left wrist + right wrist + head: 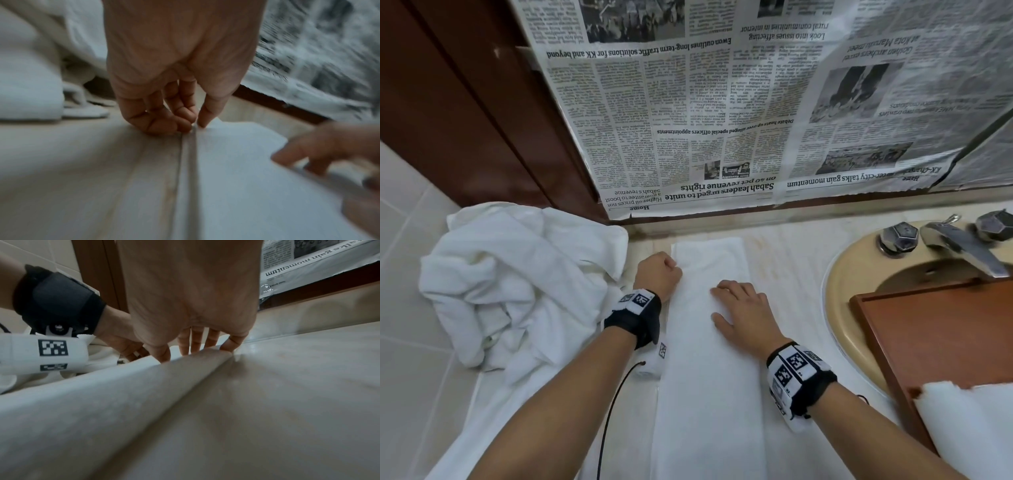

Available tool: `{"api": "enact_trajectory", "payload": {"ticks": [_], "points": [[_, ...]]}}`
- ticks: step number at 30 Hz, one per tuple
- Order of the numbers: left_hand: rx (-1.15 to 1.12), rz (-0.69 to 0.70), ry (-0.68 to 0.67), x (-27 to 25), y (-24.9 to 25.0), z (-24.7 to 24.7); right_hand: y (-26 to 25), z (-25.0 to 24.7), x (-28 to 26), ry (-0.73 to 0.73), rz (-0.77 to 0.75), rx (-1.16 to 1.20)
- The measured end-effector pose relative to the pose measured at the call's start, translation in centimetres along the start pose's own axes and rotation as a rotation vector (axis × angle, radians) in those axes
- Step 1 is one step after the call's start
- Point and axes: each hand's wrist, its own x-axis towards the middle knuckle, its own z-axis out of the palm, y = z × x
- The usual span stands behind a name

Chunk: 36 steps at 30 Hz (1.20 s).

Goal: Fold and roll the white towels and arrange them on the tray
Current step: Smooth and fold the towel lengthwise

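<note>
A white towel (709,359), folded into a long narrow strip, lies flat on the pale counter and runs away from me. My left hand (659,272) is at its far left edge, fingers curled, pinching that edge (195,128) between thumb and fingertips. My right hand (739,308) lies flat on top of the strip with straight fingers (194,344) pressing the cloth. A wooden tray (945,342) rests over the sink at the right. A white towel (972,428) lies at its near end.
A heap of crumpled white towels (517,284) sits on the counter's left end. A beige sink (859,291) with metal taps (941,240) is at the right. Newspaper (722,120) covers the wall behind. A brown door frame (465,102) stands far left.
</note>
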Motion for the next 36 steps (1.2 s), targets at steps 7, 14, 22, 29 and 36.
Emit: {"api": "enact_trajectory", "payload": {"ticks": [7, 14, 22, 29, 36], "points": [[-0.016, -0.051, -0.003, 0.4, -0.6, 0.6, 0.5, 0.1, 0.1, 0.005, -0.025, 0.023], [0.138, 0.205, 0.112, -2.0, -0.7, 1.3, 0.7, 0.8, -0.4, 0.105, -0.011, -0.024], [0.552, 0.227, -0.226, -3.7, -2.1, 2.7, 1.5, 1.0, 1.1, -0.095, 0.085, -0.138], [0.367, 0.180, -0.147, -7.2, -1.6, 1.1, 0.9, 0.1, -2.4, -0.002, 0.128, -0.032], [0.526, 0.171, -0.258, -13.3, -4.3, 3.0, 0.7, 3.0, -5.8, -0.118, 0.029, -0.178]]}}
